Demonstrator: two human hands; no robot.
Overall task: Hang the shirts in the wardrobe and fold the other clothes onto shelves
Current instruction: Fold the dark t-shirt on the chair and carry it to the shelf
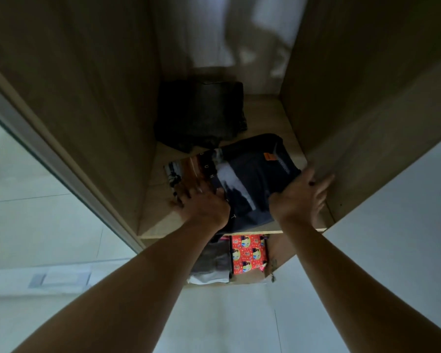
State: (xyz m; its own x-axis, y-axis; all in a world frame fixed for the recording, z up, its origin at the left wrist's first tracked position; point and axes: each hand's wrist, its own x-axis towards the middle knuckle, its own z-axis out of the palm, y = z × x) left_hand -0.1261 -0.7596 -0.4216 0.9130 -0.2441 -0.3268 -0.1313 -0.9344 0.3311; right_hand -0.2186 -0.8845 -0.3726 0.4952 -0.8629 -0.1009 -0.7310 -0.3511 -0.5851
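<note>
A folded dark navy shirt [250, 174] with a printed picture and an orange tag lies on the wooden wardrobe shelf [163, 217], near its front edge. My left hand [201, 202] lies flat on the shirt's left part, fingers spread over the print. My right hand [301, 197] is at the shirt's right edge, fingers stretched out and relaxed, close to the wardrobe's right wall; I cannot tell whether the thumb is under the cloth. Behind the shirt lies a folded dark grey garment [201, 113] at the back of the same shelf.
Wooden side walls [87, 110] close the compartment left and right. A pale garment [227, 29] hangs above the back. On the shelf below lie a red patterned packet [248, 253] and grey and white folded clothes [211, 266]. A pale tiled floor [49, 225] is below.
</note>
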